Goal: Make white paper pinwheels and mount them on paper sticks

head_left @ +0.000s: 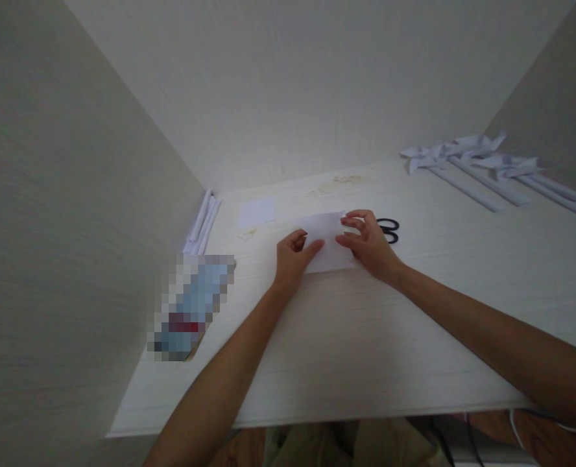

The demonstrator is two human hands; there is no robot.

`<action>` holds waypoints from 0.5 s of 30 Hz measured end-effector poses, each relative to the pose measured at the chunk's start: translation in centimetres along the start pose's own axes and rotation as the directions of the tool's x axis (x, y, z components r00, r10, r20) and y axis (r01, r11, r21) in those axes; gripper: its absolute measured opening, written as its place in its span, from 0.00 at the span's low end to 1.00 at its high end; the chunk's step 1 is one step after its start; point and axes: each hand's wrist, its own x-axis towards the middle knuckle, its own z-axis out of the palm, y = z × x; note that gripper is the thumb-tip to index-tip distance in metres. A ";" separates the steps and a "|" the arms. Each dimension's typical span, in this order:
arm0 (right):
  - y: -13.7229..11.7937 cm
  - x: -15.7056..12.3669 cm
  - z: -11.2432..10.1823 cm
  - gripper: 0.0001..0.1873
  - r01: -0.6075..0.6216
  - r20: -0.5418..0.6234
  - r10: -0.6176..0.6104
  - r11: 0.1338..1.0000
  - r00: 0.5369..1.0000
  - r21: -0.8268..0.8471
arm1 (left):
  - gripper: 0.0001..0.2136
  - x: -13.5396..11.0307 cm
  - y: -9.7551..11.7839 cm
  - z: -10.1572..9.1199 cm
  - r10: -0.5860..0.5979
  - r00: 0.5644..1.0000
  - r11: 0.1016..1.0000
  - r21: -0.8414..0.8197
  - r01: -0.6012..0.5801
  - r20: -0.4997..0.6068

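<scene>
A small white sheet of paper (pixel 325 243) lies low over the table between my two hands. My left hand (pixel 291 256) holds its left edge, thumb on top and the other fingers curled. At the right edge, my right hand (pixel 370 245) grips the sheet, with its fingertips at the upper right corner and the thumb lower down. Just beyond that hand, the black handles of scissors (pixel 390 231) show; their blades are hidden. Another white paper piece (pixel 257 212) lies flat to the upper left.
Rolled paper sticks (pixel 203 224) rest against the left wall. Several paper pinwheels (pixel 468 172) on sticks lie at the back right. A blurred phone-like object (pixel 195 308) is at the left. Rubber bands (pixel 345 180) lie near the back wall, others (pixel 248 234) by the paper piece.
</scene>
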 end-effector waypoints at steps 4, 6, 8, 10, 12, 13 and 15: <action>-0.3 -0.2 0.2 0.34 -0.033 0.066 0.032 0.999 0.997 0.008 | 0.12 0.0 0.0 0.0 -0.018 0.998 0.999 0.027 0.017 0.058; -0.4 -0.3 0.3 0.36 -0.032 0.077 0.034 0.999 0.996 -0.024 | 0.11 0.0 0.0 0.0 -0.015 0.997 0.998 0.064 0.010 0.071; -0.4 -0.4 0.3 0.36 -0.032 0.077 0.035 0.999 0.996 -0.041 | 0.11 0.0 0.0 0.1 -0.004 0.998 0.995 0.103 -0.002 0.056; -0.2 -0.3 0.2 0.36 -0.024 0.058 0.026 0.999 0.998 -0.037 | 0.11 0.1 0.1 0.1 -0.012 0.999 0.994 0.112 0.007 0.040; 0.0 -0.1 0.2 0.36 -0.016 0.008 0.017 1.000 1.000 -0.014 | 0.13 0.2 0.2 0.2 -0.041 0.997 0.998 0.040 0.039 0.063; 0.1 0.0 0.2 0.35 -0.018 -0.030 0.018 1.000 0.999 0.002 | 0.13 0.2 0.2 0.1 -0.062 0.994 0.998 -0.020 0.064 0.086; 0.1 0.2 0.3 0.32 -0.029 -0.111 0.035 0.998 0.993 0.055 | 0.13 0.3 0.3 0.0 -0.108 0.985 0.977 -0.171 0.130 0.133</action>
